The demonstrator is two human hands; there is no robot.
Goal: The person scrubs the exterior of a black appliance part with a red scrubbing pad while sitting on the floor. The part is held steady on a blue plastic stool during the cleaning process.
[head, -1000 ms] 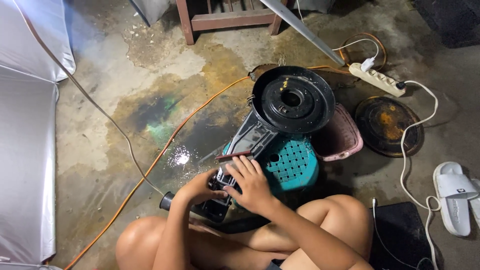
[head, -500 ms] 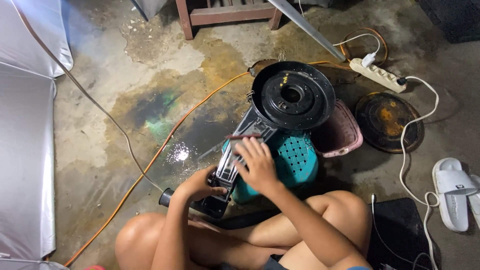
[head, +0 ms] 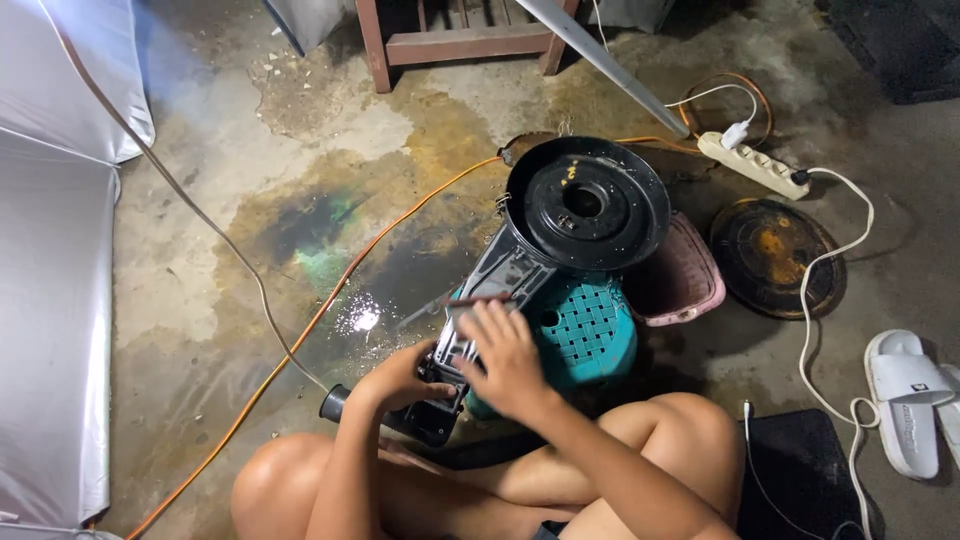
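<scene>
- While resting across the teal stool point(head: 590, 335), lies tilted: dark machine housing point(head: 500, 280), lower end toward the knees, upper end under the round black disc point(head: 585, 205).
- Left hand point(head: 400, 378) curled around the lower end of the housing, grip closed on it, beside a short black tube point(head: 335, 403).
- Right hand point(head: 510, 355) spread flat on the middle of the housing, grip wide, fingers splayed and pressing rather than clasping.
- Thin reddish rod point(head: 480, 298) just beyond the right fingertips; cannot tell whether touched or merely lying there.
- Judged from the layout: housing partly apart, round black disc attached at the top, rusty round plate point(head: 775, 255) lying separately on the floor point(head: 200, 300), well apart from the hands.
- No loose screws or small parts visible; too small to tell.
- Nearby: pink basket point(head: 690, 285) touching the stool, orange cable point(head: 330, 310) running past on the left, white power strip point(head: 755, 165) beyond the disc, white sandal point(head: 905, 400) on the right.
</scene>
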